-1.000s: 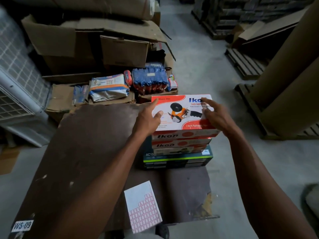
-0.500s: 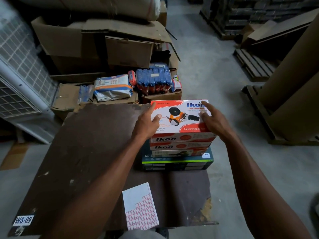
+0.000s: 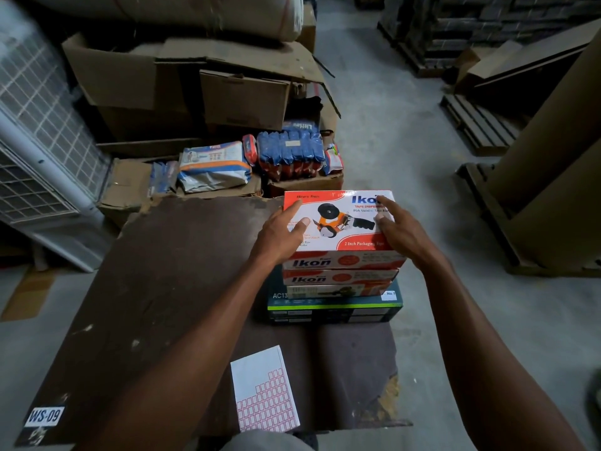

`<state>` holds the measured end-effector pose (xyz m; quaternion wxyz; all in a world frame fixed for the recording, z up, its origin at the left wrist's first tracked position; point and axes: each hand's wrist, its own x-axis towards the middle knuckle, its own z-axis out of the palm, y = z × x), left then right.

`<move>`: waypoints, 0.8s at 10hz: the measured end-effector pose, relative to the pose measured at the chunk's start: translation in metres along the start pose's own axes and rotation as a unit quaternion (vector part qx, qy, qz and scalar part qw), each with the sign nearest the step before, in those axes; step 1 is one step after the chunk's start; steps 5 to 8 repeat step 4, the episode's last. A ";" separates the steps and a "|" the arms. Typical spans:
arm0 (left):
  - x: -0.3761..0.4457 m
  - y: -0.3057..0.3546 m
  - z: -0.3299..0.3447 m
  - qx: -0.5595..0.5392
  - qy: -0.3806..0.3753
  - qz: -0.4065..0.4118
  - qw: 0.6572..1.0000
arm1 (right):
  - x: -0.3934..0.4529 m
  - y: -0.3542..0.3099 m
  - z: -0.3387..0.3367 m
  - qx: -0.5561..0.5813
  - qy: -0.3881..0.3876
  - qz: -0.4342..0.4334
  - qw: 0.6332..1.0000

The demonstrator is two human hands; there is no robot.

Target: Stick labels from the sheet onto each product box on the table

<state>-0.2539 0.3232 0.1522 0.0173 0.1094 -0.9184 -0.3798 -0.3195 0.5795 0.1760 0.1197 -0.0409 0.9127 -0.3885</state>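
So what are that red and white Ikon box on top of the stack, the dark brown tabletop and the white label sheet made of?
The red and white Ikon box looks like glossy printed cardboard: light glints along its top edge. The dark brown tabletop seems to be worn board, matte and scuffed, with a chipped pale corner; the exact material is unclear. The white label sheet looks like thin paper with red-outlined stickers.

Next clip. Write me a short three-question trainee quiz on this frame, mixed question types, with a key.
1. True or false: both hands rest on the top Ikon tape dispenser box.
2. Where does the label sheet lie? A) on the stack B) on the table's near edge C) in the left hand
3. Fill in: the Ikon boxes sit on a dark ___-striped box.

Key: 1 true; 2 B; 3 green. The right hand holds no label.
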 end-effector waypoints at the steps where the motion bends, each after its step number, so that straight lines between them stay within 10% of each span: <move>1: -0.001 -0.001 -0.001 -0.011 -0.007 -0.005 1.000 | -0.002 -0.002 -0.001 0.007 0.007 0.010 1.000; 8: -0.007 -0.003 -0.007 -0.010 0.016 0.020 1.000 | -0.004 0.000 0.004 -0.051 0.099 -0.019 0.994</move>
